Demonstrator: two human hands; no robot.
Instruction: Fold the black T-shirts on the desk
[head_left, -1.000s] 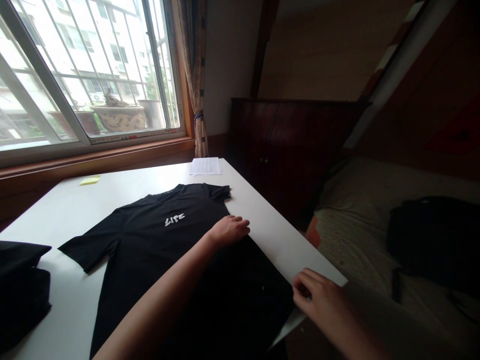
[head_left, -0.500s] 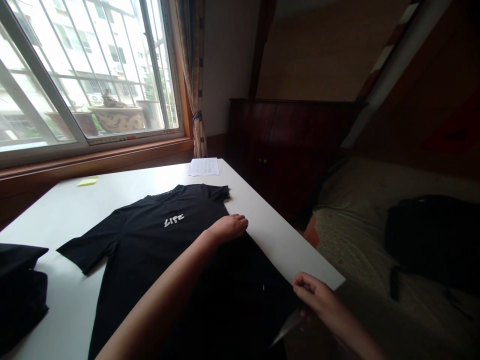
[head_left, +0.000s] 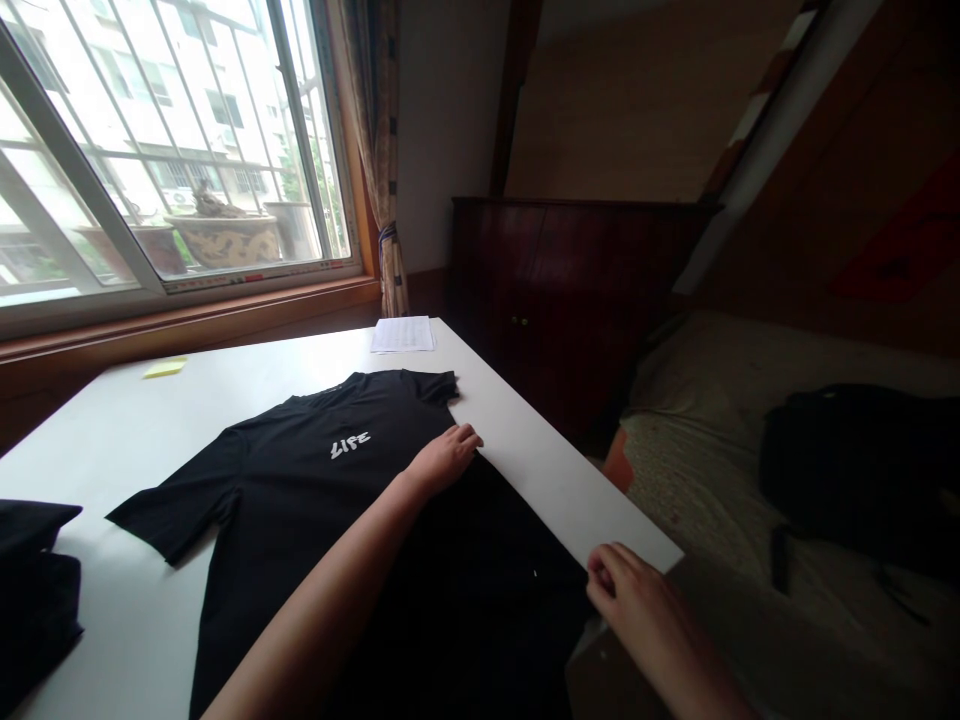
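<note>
A black short-sleeved T-shirt [head_left: 292, 500] with a white print on its chest lies spread face up, its collar toward the window. My left hand [head_left: 448, 455] reaches across the shirt, its fingers pinched on the side edge below the far-right sleeve. At the lower right, my right hand [head_left: 622, 590] is closed on the shirt's hem corner near the table's edge. My left forearm covers part of the shirt's middle.
The shirt rests on a white table [head_left: 540, 440]. Another dark garment [head_left: 34, 590] lies at the left. Papers [head_left: 403, 334] and yellow sticky notes [head_left: 165, 368] sit toward the back. Beyond the right edge are a dark red cabinet [head_left: 555, 290] and a bed [head_left: 697, 440] with a black bag [head_left: 862, 480].
The side edge under my left hand has shifted slightly left, and the shirt's near part moved a little. Both hands keep their hold. The view has turned slightly.
</note>
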